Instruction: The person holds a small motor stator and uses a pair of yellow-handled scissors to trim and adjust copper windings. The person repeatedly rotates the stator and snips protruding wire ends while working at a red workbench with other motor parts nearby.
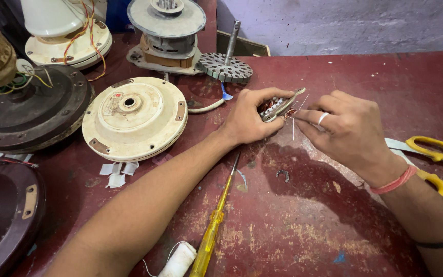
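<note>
Head camera view, nearest first: a white spool of thread (179, 260) lies at the bottom edge of the worn dark red metal table (303, 231), touching the yellow transparent handle of a long screwdriver (212, 231) whose shaft runs up toward the left wrist. To the right, a pair of yellow-handled scissors (434, 161) rests on the table just behind the right wrist, which wears a pink band.

Further in, the left hand (247, 120) is closed around a small round stator with copper-red windings and grey metal laminations (274, 106), thumb below and fingers curled over its top, holding it just above the table. The stator sticks out of the grip on the right side, toward the other hand. The right hand (347, 128), a silver ring on one finger, has its thumb and forefinger pressed together on thin pale wire ends at the stator's right edge.

Left of the hands sits a cream round fan motor housing (134, 118), with scraps of white paper (116, 172) before it. Beyond stand a grey toothed rotor disc with an upright steel shaft (226, 64) and a grey-capped bare motor (167, 31).
</note>
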